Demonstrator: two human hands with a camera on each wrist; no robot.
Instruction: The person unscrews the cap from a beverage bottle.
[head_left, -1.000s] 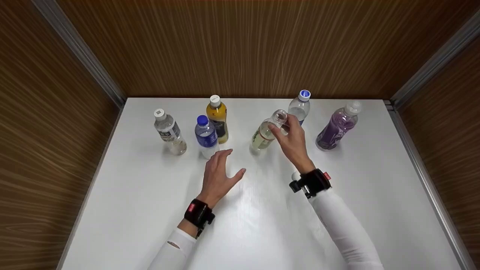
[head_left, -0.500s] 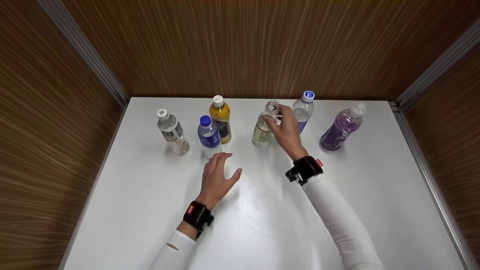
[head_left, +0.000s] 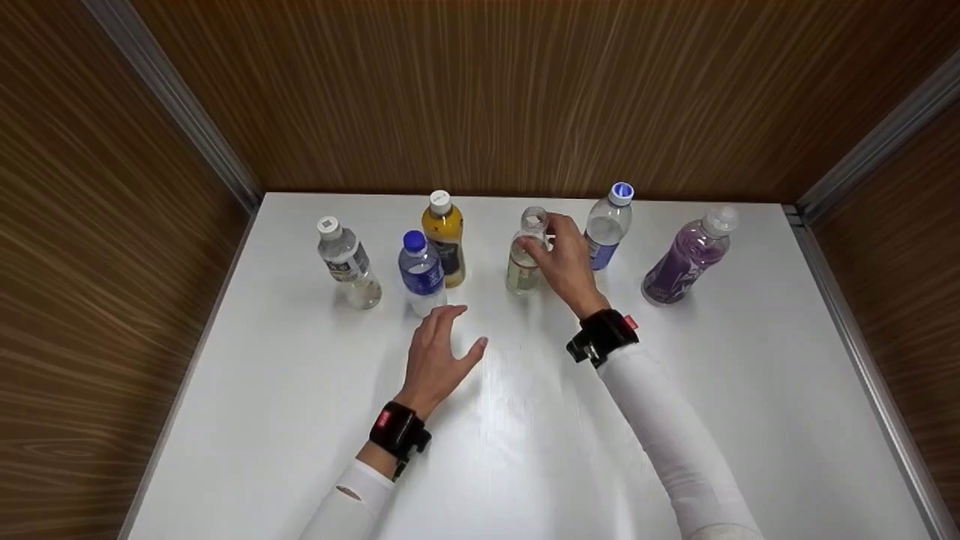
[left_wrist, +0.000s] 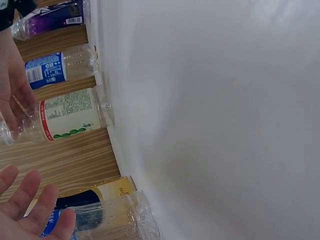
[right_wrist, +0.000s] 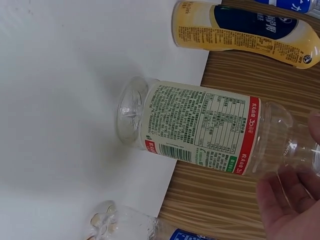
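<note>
In the head view my right hand [head_left: 566, 262] grips a clear, uncapped plastic bottle [head_left: 523, 276] just below its mouth, thumb in front. The bottle stands upright at the back middle of the white table [head_left: 510, 420]; its pale label with a red band faces the right wrist camera. My left hand [head_left: 435, 364] hovers over the table with thumb and fingers spread, holding nothing. Its fingertips are close to a blue-capped water bottle [head_left: 422, 276]. Behind that stands a yellow drink bottle [head_left: 444, 229] with a white cap.
A clear bottle with a white cap [head_left: 349, 264] stands at the left. Right of my right hand are a blue-labelled bottle [head_left: 604, 240] and a purple bottle [head_left: 684, 259]. Wood-grain panels [head_left: 480, 97] close in the table's back and sides.
My right hand has moved left and slightly back with the clear bottle, which has gone from tilted to upright. The left hand has stayed nearly still.
</note>
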